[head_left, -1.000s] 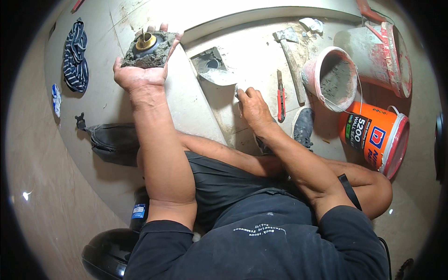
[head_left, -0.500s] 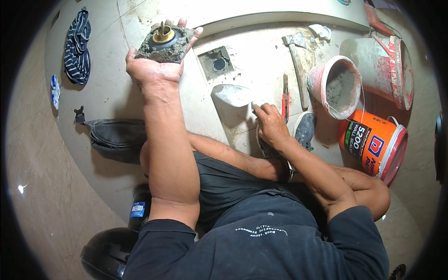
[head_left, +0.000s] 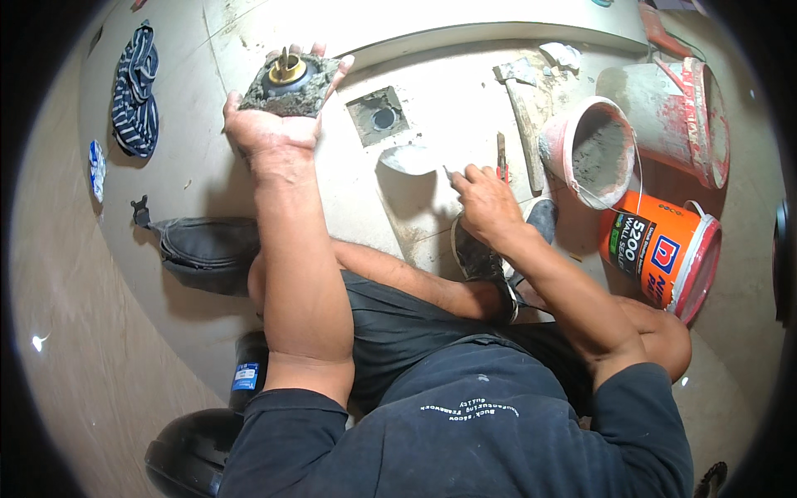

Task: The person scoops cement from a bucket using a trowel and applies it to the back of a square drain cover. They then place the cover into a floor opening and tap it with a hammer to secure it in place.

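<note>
Palm up and reaching far forward, my left hand point(head_left: 272, 133) is closed around the edges of a square floor drain point(head_left: 287, 70). Its brass-coloured collar and black round part face up, with grey mortar point(head_left: 309, 98) spread around them. My right hand point(head_left: 490, 206) grips the handle of a trowel point(head_left: 408, 159), mostly hidden by the fingers. The trowel's pale blade points left, just above the floor. Beyond the blade, a square recess point(head_left: 360, 113) in the floor has a round pipe opening inside it, to the right of the drain.
On the right are a hatchet point(head_left: 525, 124), red-handled pliers or a cutter point(head_left: 501, 158), a tilted mortar bucket point(head_left: 571, 162), a large stained bucket point(head_left: 623, 95) and an orange bucket point(head_left: 643, 249). A striped cloth point(head_left: 135, 100) and black bag point(head_left: 207, 253) lie left. A raised ledge point(head_left: 498, 37) runs behind.
My right hand and the trowel have moved slightly away from me, and the blade has turned a little. My left hand still holds the drain, almost unmoved. The view has shifted slightly.
</note>
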Motion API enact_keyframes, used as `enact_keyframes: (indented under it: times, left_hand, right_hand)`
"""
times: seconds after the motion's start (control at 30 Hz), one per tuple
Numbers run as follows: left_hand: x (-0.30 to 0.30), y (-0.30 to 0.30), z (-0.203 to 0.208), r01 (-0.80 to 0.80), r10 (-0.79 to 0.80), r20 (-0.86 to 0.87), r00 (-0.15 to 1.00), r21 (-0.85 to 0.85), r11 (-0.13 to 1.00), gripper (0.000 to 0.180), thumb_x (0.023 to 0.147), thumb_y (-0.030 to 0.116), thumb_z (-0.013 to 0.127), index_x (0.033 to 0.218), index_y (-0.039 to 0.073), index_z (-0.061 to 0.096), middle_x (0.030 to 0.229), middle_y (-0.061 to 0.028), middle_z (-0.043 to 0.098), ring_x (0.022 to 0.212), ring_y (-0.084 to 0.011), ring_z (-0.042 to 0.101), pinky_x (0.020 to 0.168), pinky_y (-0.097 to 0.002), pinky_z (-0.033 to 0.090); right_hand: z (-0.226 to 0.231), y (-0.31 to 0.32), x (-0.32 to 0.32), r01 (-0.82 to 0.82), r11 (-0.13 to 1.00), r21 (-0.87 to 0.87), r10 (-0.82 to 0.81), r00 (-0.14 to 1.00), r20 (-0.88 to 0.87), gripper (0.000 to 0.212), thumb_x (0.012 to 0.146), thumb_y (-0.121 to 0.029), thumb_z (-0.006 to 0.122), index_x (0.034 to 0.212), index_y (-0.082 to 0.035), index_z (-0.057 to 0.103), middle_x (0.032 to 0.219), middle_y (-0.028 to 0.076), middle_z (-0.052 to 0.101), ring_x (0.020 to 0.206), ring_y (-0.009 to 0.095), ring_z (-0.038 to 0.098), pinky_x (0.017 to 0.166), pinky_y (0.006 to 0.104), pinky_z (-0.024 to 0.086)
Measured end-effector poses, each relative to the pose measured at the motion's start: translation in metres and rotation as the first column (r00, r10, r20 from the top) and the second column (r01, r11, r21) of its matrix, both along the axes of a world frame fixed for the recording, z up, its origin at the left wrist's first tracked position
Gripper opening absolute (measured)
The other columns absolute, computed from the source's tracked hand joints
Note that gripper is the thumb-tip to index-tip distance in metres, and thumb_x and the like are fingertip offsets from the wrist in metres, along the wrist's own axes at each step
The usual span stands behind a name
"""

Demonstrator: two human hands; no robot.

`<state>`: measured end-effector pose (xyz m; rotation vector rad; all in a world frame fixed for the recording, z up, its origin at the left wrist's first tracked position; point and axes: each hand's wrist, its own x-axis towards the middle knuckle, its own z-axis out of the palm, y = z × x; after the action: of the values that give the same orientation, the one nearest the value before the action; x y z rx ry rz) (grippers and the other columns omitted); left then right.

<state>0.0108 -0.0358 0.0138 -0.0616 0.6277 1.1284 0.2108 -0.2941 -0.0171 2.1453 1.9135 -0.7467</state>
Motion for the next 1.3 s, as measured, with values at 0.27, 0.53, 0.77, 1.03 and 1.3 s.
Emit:
enact_keyframes:
  times: [0.27,0.53,0.77,1.03,1.3]
  left_hand:
    - [0.01,-0.007,0.011,0.012,-0.012,-0.085,0.996,-0.001,1.0,0.085,0.105,0.061,0.008,0.165,0.002,0.02,0.168,-0.0236,0.03,0.151,-0.0561,0.029,0.119,-0.0828,0.015]
    - [0.031,-0.012,0.02,0.061,-0.064,-0.087,0.994,-0.038,0.997,0.081,0.106,0.057,0.01,0.165,0.002,0.021,0.169,-0.0203,0.028,0.151,-0.0565,0.03,0.119,-0.0829,0.015]
    - [0.026,-0.012,0.027,0.042,-0.043,-0.118,0.992,-0.01,0.999,0.081,0.106,0.056,0.011,0.164,0.0,0.021,0.169,-0.0205,0.028,0.152,-0.0562,0.028,0.12,-0.0827,0.016]
    - [0.037,-0.015,0.026,0.072,-0.076,-0.12,0.99,-0.036,0.997,0.081,0.106,0.056,0.01,0.162,-0.001,0.024,0.168,-0.022,0.03,0.151,-0.0568,0.029,0.12,-0.0826,0.016]
    - [0.037,-0.016,0.019,0.105,-0.106,-0.137,0.985,-0.012,0.994,0.081,0.106,0.056,0.01,0.161,-0.001,0.027,0.164,-0.0263,0.034,0.148,-0.0579,0.034,0.117,-0.084,0.019]
  right_hand:
    - [0.16,-0.071,0.11,0.355,0.886,0.298,-0.426,0.877,0.221,0.031,0.094,-0.007,0.056,0.124,0.001,0.063,0.114,0.024,0.064,0.109,0.043,0.064,0.091,0.0523,0.053]
    - [0.121,-0.093,0.252,0.363,0.93,0.053,-0.313,0.71,0.63,0.019,0.097,-0.011,0.053,0.107,-0.001,0.067,0.109,0.022,0.07,0.106,0.043,0.069,0.091,0.0544,0.055]
    - [0.094,-0.047,0.27,0.519,0.853,-0.047,-0.378,0.678,0.63,0.029,0.094,-0.016,0.058,0.112,-0.003,0.076,0.113,0.022,0.075,0.11,0.04,0.073,0.097,0.05,0.057]
    - [0.076,-0.055,0.256,0.607,0.787,0.106,-0.587,0.687,0.427,0.032,0.089,-0.017,0.061,0.116,-0.01,0.076,0.115,0.023,0.075,0.113,0.043,0.071,0.102,0.0536,0.054]
    - [0.059,-0.059,0.242,0.703,0.669,0.239,-0.743,0.625,0.241,0.029,0.092,-0.029,0.068,0.117,-0.019,0.077,0.118,0.018,0.075,0.115,0.042,0.069,0.097,0.0543,0.054]
